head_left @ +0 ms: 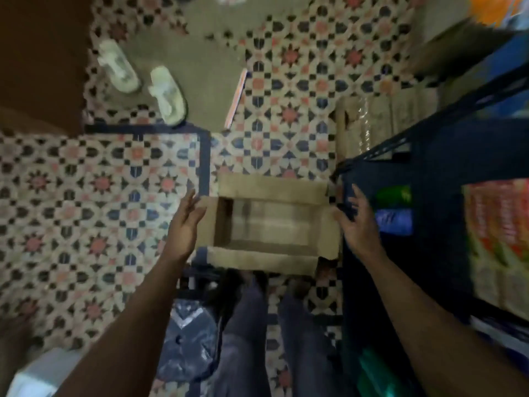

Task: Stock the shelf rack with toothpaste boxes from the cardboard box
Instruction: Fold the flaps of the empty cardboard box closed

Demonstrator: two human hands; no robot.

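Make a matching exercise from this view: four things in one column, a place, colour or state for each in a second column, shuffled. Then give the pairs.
Things:
1. cardboard box
2. sandals
3. shelf rack
4. left hand

Descriptions:
A. dark blue, along the right side of the view
B. pale, in the upper left of the view
C. brown, flaps open, near the middle of the view
D. fingers straight, at the box's left flap

Pairs: 1-C, 2-B, 3-A, 4-D.
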